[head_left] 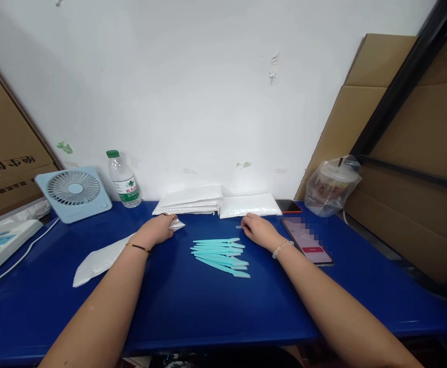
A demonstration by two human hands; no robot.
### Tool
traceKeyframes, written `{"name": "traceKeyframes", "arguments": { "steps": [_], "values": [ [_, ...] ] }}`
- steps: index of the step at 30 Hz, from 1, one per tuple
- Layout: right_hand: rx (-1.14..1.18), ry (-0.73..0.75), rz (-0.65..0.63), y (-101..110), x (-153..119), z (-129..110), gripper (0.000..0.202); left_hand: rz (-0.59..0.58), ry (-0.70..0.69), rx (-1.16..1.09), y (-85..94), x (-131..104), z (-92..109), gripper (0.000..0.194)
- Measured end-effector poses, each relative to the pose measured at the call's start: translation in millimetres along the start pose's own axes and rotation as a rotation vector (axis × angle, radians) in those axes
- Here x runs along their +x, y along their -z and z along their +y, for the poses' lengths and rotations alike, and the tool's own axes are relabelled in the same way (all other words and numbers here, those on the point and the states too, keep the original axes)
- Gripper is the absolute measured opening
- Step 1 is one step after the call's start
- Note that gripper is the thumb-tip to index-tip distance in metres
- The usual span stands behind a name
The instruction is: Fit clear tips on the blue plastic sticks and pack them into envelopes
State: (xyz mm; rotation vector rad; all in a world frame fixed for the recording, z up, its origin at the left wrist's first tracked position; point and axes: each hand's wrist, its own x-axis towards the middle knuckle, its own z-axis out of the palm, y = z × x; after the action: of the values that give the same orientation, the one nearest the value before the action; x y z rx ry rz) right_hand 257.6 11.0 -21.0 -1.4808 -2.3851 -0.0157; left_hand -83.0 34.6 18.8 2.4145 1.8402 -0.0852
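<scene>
My left hand [159, 230] is closed on one end of a white padded mailer [103, 258], which lies slantwise under my wrist. Between my hands, several turquoise eyebrow razors [219, 253] are fanned out on the blue table [216, 306], their pale ends to the right. My right hand [260, 230] is closed to the right of them, just in front of the white packet. A small translucent piece [239, 227] sticks out from its fingertips; the rest of it is hidden.
Against the wall are a stack of white mailers [191, 197] and another white packet [250, 205]. At left stand a light blue fan [75, 189], a water bottle [124, 181] and a power strip [4, 245]. At right are two phones [308, 243] [289, 206] and a bagged drink cup [331, 186].
</scene>
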Motion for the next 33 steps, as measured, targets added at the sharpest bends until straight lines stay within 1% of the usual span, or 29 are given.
{"name": "traceKeyframes", "arguments": {
  "steps": [2, 4, 5, 6, 7, 8, 9, 10, 11, 13, 15, 19, 22, 24, 26, 28, 30, 31, 33],
  "values": [
    [0.013, 0.005, -0.005, 0.8, -0.6, 0.2, 0.012, 0.053, -0.055, -0.054, 1.9, -3.2, 9.0, 0.065],
    [0.034, 0.006, -0.007, 1.2, -0.7, 0.5, 0.012, 0.112, -0.197, -0.165, 1.9, -8.1, 25.4, 0.073],
    [0.043, 0.005, -0.006, 1.2, -0.6, 0.8, 0.011, 0.120, -0.302, -0.229, 0.7, -10.8, 35.9, 0.077],
    [0.048, 0.004, -0.005, 1.1, -0.5, 1.1, 0.011, 0.082, -0.424, -0.293, -1.5, -13.3, 47.5, 0.081],
    [0.051, 0.002, -0.003, 1.0, -0.4, 1.4, 0.010, 0.041, -0.509, -0.329, -4.3, -15.5, 59.4, 0.084],
    [0.051, 0.000, -0.002, 0.8, -0.2, 1.8, 0.010, 0.012, -0.553, -0.323, -7.3, -17.2, 70.8, 0.088],
    [0.050, -0.002, -0.003, 0.7, -0.2, 2.1, 0.010, 0.003, -0.565, -0.296, -10.3, -18.3, 81.1, 0.088],
    [0.049, -0.003, -0.004, 0.5, -0.1, 2.3, 0.010, 0.004, -0.564, -0.266, -12.7, -19.0, 89.7, 0.080],
    [0.051, -0.002, -0.003, 0.4, -0.1, 2.5, 0.010, 0.003, -0.554, -0.233, -14.5, -19.3, 96.5, 0.068],
    [0.061, 0.003, 0.002, 0.2, -0.2, 2.5, 0.009, 0.003, -0.513, -0.158, -16.2, -19.3, 104.9, 0.042],
    [0.078, 0.005, 0.006, -0.1, -0.2, 2.3, 0.009, 0.006, -0.467, -0.064, -17.2, -19.3, 108.6, 0.028],
    [0.122, -0.011, 0.016, -2.2, 0.4, 2.4, 0.010, 0.056, -0.386, 0.086, -22.4, -19.8, 112.0, 0.019],
    [0.199, -0.046, 0.065, -5.4, 1.1, 4.5, 0.008, 0.107, -0.372, 0.052, -26.3, -17.5, 111.2, 0.018],
    [0.313, -0.107, 0.106, -7.4, 1.6, 6.8, 0.007, 0.111, -0.341, -0.122, -25.9, -14.4, 108.3, 0.016],
    [0.491, -0.176, 0.146, -8.1, 2.3, 9.0, 0.010, 0.051, -0.287, -0.469, -23.4, -11.3, 105.0, 0.013],
    [0.664, -0.215, 0.199, -7.3, 3.2, 9.7, 0.019, -0.079, -0.230, -0.907, -20.6, -9.2, 103.1, 0.023],
    [0.770, -0.226, 0.243, -4.8, 3.9, 8.1, 0.020, -0.238, -0.202, -1.278, -19.3, -8.6, 103.2, 0.036],
    [0.803, -0.230, 0.251, -3.1, 4.1, 6.2, 0.018, -0.309, -0.198, -1.409, -19.5, -8.8, 103.9, 0.040],
    [0.894, -0.237, 0.241, 1.3, 3.6, -0.2, 0.016, -0.424, -0.202, -1.572, -22.0, -9.2, 106.1, 0.042]
  ]
}}
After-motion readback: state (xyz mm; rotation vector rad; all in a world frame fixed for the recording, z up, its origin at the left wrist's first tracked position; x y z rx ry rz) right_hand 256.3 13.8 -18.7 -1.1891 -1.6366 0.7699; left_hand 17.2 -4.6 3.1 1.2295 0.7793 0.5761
